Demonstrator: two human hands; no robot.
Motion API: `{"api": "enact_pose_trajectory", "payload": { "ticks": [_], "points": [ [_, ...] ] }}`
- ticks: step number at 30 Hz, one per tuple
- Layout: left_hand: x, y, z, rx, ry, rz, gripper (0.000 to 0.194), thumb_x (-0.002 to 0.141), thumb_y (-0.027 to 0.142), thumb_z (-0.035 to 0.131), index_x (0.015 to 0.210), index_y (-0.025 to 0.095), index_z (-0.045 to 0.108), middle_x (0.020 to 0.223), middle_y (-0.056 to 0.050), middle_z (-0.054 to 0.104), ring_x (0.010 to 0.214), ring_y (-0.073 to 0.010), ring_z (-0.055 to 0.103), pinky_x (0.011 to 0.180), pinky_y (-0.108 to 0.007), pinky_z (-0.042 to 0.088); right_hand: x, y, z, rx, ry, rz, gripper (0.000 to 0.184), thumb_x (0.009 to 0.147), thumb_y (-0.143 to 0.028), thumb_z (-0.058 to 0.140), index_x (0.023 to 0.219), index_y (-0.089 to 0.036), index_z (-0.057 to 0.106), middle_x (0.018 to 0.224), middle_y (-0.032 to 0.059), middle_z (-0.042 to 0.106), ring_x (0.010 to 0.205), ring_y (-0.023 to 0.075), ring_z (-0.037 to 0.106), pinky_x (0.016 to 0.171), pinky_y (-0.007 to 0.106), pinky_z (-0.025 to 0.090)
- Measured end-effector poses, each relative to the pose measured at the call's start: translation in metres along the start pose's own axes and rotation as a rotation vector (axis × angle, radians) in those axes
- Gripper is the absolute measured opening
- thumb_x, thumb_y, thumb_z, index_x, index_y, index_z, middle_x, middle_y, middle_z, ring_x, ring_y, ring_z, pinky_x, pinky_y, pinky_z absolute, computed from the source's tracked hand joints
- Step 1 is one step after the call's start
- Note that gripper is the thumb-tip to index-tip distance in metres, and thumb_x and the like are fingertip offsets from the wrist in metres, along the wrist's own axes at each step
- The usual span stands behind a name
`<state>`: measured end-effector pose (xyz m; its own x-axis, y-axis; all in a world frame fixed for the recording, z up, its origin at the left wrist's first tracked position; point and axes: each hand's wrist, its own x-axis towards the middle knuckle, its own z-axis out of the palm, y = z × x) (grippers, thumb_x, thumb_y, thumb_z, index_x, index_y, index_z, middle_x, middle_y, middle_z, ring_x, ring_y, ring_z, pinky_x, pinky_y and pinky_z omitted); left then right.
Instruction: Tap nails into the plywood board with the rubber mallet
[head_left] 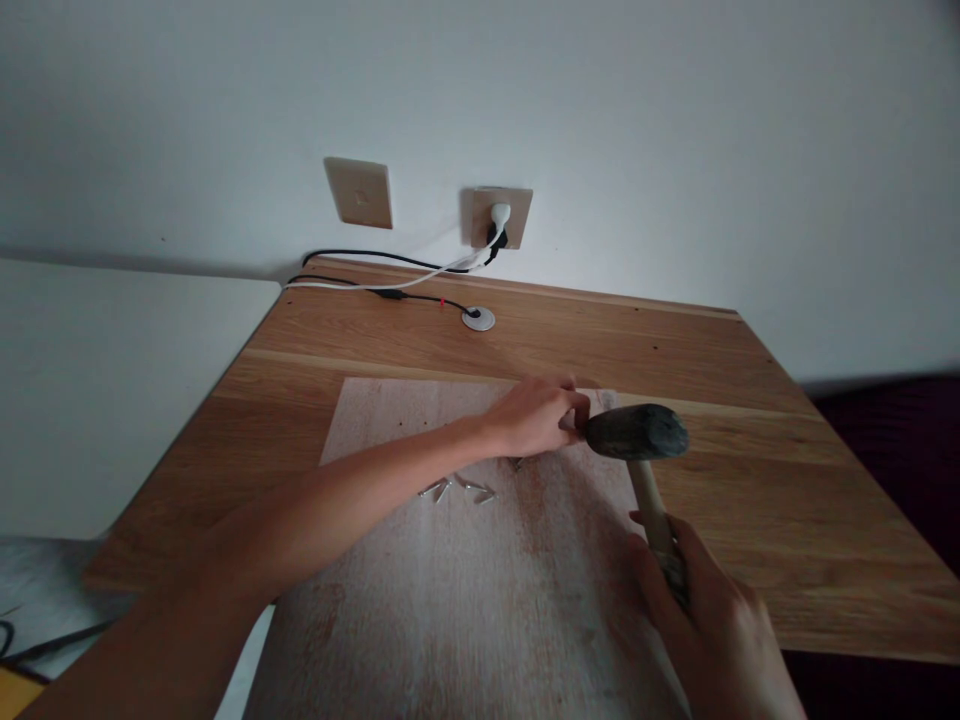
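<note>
My right hand grips the wooden handle of a mallet, whose dark round head hangs just above a pale wooden board. My left hand reaches across the board with its fingers pinched together right beside the mallet head; what they pinch is too small to make out. Several loose nails lie on the board just below my left forearm.
The board lies on a wooden table against a white wall. At the table's far edge are a white cable grommet and black and white cables running to a wall socket. A second wall plate sits left of it.
</note>
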<state>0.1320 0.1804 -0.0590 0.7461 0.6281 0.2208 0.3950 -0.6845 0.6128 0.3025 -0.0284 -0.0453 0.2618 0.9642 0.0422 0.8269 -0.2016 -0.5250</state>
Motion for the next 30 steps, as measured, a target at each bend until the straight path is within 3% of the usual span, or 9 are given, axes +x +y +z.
{"api": "enact_pose_trajectory", "payload": {
  "ticks": [8,12,14,22,30],
  "points": [
    [0.003,-0.002,0.001,-0.052,-0.055,-0.02,0.006,0.092,0.023,0.073,0.091,0.018,0.077,0.087,-0.003,0.076,0.082,-0.0178,0.067,0.071,-0.03,0.041,0.003,-0.003,-0.006,0.039,-0.061,0.054,0.04,0.099,-0.057,0.051,0.115,-0.025,0.068,0.071,0.0032,0.074,0.064,0.0298,0.075,0.056,0.034,0.046],
    [0.004,-0.002,0.002,-0.055,-0.051,-0.035,0.006,0.092,0.021,0.073,0.091,0.018,0.078,0.088,-0.004,0.078,0.082,-0.0184,0.068,0.071,-0.03,0.042,0.0,-0.015,-0.008,0.138,-0.074,0.154,0.04,0.099,-0.059,0.051,0.114,-0.026,0.069,0.058,-0.0058,0.054,0.051,0.021,0.056,0.057,0.032,0.041],
    [0.004,-0.002,0.002,-0.049,-0.051,-0.034,0.006,0.092,0.022,0.074,0.092,0.018,0.078,0.088,-0.005,0.078,0.084,-0.0193,0.069,0.074,-0.03,0.044,-0.001,-0.018,-0.01,0.194,-0.083,0.187,0.042,0.098,-0.062,0.052,0.114,-0.026,0.068,0.057,-0.0075,0.049,0.052,0.019,0.054,0.057,0.031,0.04],
    [0.001,-0.001,-0.001,-0.077,-0.075,-0.046,0.008,0.093,0.025,0.076,0.092,0.017,0.077,0.089,-0.004,0.078,0.08,-0.017,0.068,0.075,-0.028,0.045,0.003,-0.015,-0.025,0.284,-0.053,0.247,0.047,0.098,-0.067,0.054,0.119,-0.026,0.064,0.057,-0.0087,0.051,0.055,0.0173,0.053,0.058,0.03,0.042],
    [0.003,-0.003,0.001,-0.065,-0.081,-0.038,0.009,0.092,0.02,0.072,0.096,0.018,0.08,0.089,-0.005,0.079,0.084,-0.0189,0.071,0.074,-0.029,0.045,0.002,-0.019,-0.02,0.306,-0.106,0.23,0.053,0.098,-0.069,0.054,0.119,-0.022,0.064,0.055,-0.009,0.051,0.05,0.0177,0.054,0.057,0.031,0.042]
  ]
}}
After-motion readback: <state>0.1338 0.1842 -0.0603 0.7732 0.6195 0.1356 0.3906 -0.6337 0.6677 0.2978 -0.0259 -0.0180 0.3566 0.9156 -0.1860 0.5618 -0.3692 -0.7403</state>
